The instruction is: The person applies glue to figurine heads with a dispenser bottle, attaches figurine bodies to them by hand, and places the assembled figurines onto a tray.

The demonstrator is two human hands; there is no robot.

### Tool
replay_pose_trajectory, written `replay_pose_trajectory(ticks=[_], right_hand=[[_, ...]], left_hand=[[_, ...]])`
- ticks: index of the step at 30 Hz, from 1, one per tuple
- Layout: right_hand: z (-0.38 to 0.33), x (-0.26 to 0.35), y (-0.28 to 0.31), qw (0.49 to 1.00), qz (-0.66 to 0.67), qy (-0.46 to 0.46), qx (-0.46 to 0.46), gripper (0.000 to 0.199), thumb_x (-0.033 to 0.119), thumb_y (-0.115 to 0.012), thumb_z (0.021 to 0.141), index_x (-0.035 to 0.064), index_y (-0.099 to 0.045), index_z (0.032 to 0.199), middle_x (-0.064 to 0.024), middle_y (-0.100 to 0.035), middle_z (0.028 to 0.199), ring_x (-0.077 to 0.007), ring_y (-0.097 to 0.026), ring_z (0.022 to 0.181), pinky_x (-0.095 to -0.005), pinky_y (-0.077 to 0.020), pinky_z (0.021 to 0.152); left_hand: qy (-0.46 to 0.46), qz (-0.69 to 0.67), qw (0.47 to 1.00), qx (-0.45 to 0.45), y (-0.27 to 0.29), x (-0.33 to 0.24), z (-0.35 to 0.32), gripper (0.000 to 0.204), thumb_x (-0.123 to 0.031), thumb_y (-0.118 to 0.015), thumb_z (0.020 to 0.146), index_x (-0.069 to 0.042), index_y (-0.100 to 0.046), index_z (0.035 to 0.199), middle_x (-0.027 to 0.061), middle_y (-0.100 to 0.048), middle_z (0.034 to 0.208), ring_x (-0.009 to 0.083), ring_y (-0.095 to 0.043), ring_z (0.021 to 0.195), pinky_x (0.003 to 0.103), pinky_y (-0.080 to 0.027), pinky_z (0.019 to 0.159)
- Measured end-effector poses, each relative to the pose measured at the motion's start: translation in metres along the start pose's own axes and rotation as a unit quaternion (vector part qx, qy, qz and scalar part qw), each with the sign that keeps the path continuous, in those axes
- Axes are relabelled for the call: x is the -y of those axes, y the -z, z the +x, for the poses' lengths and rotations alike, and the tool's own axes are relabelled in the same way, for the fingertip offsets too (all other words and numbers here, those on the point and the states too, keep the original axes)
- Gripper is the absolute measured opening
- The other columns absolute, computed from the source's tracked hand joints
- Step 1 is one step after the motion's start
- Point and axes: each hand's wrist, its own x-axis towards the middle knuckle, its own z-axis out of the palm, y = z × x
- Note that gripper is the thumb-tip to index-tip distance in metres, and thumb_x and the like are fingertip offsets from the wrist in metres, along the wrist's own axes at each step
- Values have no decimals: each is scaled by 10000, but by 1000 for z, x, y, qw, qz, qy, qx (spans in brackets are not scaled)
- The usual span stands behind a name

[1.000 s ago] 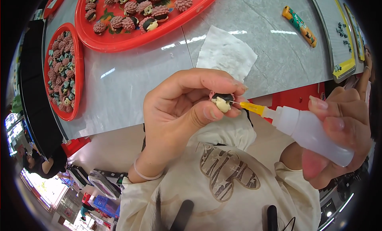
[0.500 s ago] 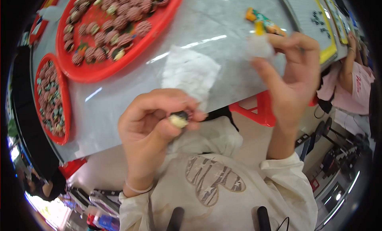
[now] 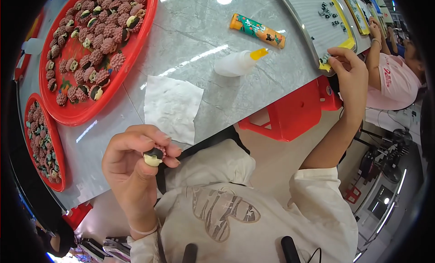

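Note:
My left hand (image 3: 131, 168) pinches a small figurine piece (image 3: 153, 158) with a black cap-like top, a cream face and a pink ruffled part behind it. At the near corner of the pale tray (image 3: 297, 16), the thumb and forefinger of my right hand (image 3: 351, 70) close on a small grey-green piece (image 3: 325, 58), its shape mostly covered by the fingers. A white squeeze bottle (image 3: 231, 64) with a yellow nozzle appears to lie on the table. Beyond it is an orange and green printed tube (image 3: 258, 31). A white tissue (image 3: 172, 107) lies just past my left hand.
A large red tray (image 3: 129, 84) at the left carries many pink and black-and-cream pieces. Beside it, a smaller red tray (image 3: 62, 168) holds pink and pale-blue ones. Dark small parts (image 3: 327, 10) lie in the pale tray. A red stool (image 3: 294, 113) stands below the table edge; another person (image 3: 396, 77) sits at the right.
The squeeze bottle has left my right hand and rests on the table. My right hand has moved right to the pale tray's corner. My left hand still holds the figurine piece.

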Motion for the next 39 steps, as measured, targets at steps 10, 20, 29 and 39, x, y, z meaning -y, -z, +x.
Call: replay_pose_trajectory(ticks=[10, 20, 29, 39], right_hand=[[-17, 20, -2, 920, 391, 27, 8, 167, 18, -491, 767, -25, -549, 918, -105, -568, 841, -121, -528, 679, -228, -415, 617], [-59, 72, -37, 740, 612, 43, 276, 315, 181, -600, 748, -14, -438, 936, -118, -460, 848, -100, -434, 621, -170, -373, 506], [-78, 98, -53, 687, 640, 28, 344, 207, 140, -573, 755, 18, -449, 867, -117, -451, 825, -86, -422, 571, -161, -366, 456], [-87, 116, -54, 694, 630, 84, 340, 186, 63, -591, 733, -6, -471, 857, -164, -464, 881, -123, -511, 613, -195, -453, 544]], left_hand=[[21, -20, 999, 21, -5, 2, -4, 259, -179, -614, 741, 9, -483, 862, 159, -519, 855, 211, -569, 712, 278, -489, 595], [35, -97, 991, 88, -6, 6, -2, 217, -64, -585, 742, 31, -498, 916, 187, -520, 923, 220, -565, 774, 285, -484, 649], [60, -73, 995, 38, -11, 2, -3, 302, -215, -639, 720, -17, -463, 863, 139, -480, 880, 197, -567, 695, 211, -473, 567], [87, -100, 991, 19, -15, 0, -4, 344, -197, -676, 681, -18, -456, 876, 140, -509, 843, 184, -562, 663, 210, -479, 527]])
